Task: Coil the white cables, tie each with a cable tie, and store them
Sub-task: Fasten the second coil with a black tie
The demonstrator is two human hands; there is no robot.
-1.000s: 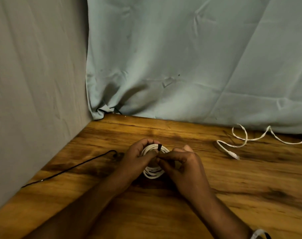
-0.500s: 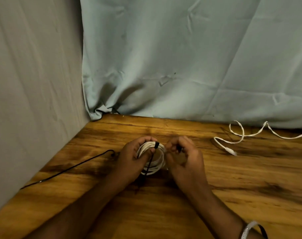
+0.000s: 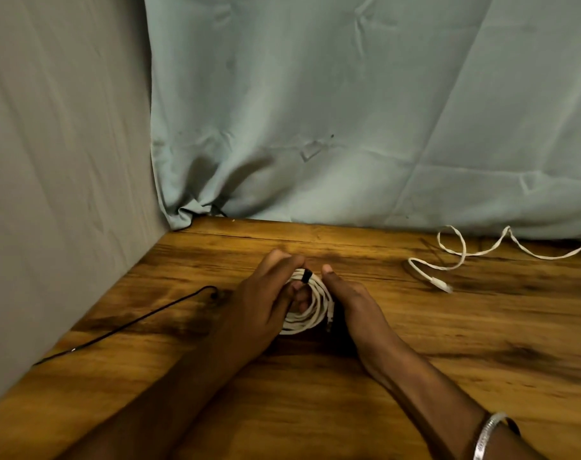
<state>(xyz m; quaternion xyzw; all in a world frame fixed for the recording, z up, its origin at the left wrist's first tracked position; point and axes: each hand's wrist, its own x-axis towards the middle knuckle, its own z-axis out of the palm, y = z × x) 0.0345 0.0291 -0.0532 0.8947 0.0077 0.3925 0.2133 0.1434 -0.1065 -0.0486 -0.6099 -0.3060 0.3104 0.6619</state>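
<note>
Centrally, in the head view, the coiled white cable (image 3: 310,305) is held upright on the wooden table (image 3: 415,360), gripped from nine o'clock by the left hand (image 3: 265,293), whose fingers are curled round its turns. A black cable tie (image 3: 306,277) is seen at the coil's twelve o'clock. The right hand (image 3: 352,303) is laid against the coil at three o'clock, fingers nearly straight. If the tie is not yet cinched, the turns could spring loose. A second white cable (image 3: 461,260) lies uncoiled at two o'clock.

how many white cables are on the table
2: a coiled white cable held between both hands at table centre, and a loose white cable at far right by the curtain. No others visible.
</note>
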